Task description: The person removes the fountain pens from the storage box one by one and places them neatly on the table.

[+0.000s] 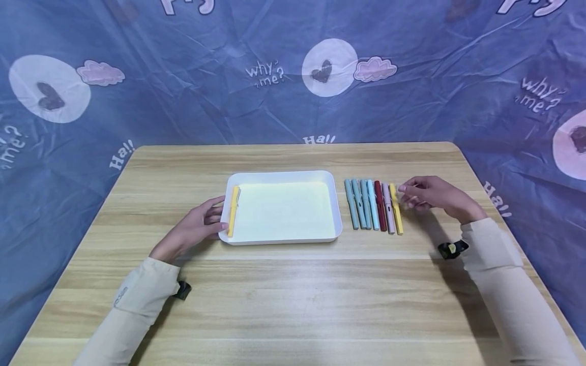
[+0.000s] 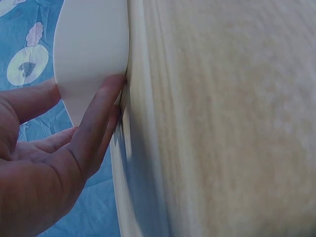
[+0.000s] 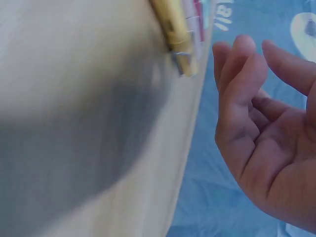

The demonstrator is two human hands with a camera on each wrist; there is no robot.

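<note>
In the head view, a shallow white tray [image 1: 279,242] lies mid-table with one yellow pen [image 1: 234,211] along its left wall. My left hand [image 1: 201,223] grips the tray's left side, thumb over the rim and fingers outside against the wall. To the right of the tray, several capped pens stand side by side in a row: teal pens [image 1: 351,203], a light blue pen [image 1: 373,204], a dark red pen [image 1: 380,205], a lilac pen [image 1: 388,208] and a yellow pen [image 1: 397,209]. Just right of that last pen, my right hand [image 1: 430,194] hovers with loosely bent fingers, thumb and fingertips apart, holding nothing.
The wooden table [image 1: 293,305] has its far edge close behind the tray and pens. A blue printed cloth [image 1: 206,76] hangs behind and at both sides. Each wrist carries a small black camera [image 1: 453,249].
</note>
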